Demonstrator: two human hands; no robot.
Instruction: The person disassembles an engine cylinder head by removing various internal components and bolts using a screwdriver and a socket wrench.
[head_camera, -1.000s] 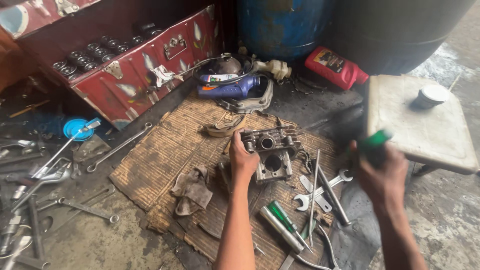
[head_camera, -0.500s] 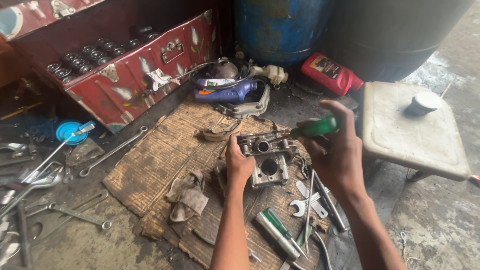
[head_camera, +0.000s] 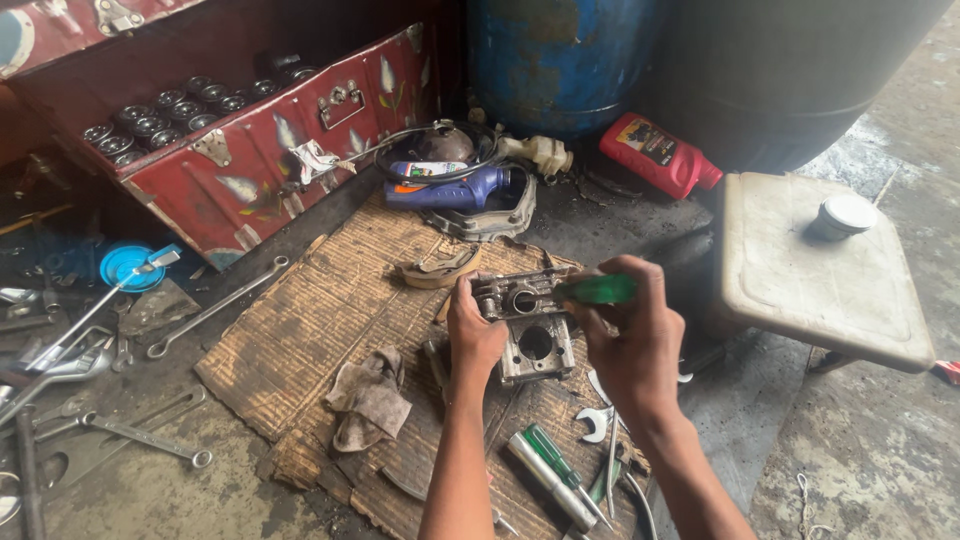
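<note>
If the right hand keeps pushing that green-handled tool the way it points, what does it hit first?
Most likely the metal engine part that the left hand steadies. The right hand aims the green-handled tool leftward at its top edge, though depth is unclear and the tip is hidden.

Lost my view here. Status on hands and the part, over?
Left hand steadies metal engine part on cardboard. Right hand grips green-handled screwdriver at its top. Nothing blocking.
</note>
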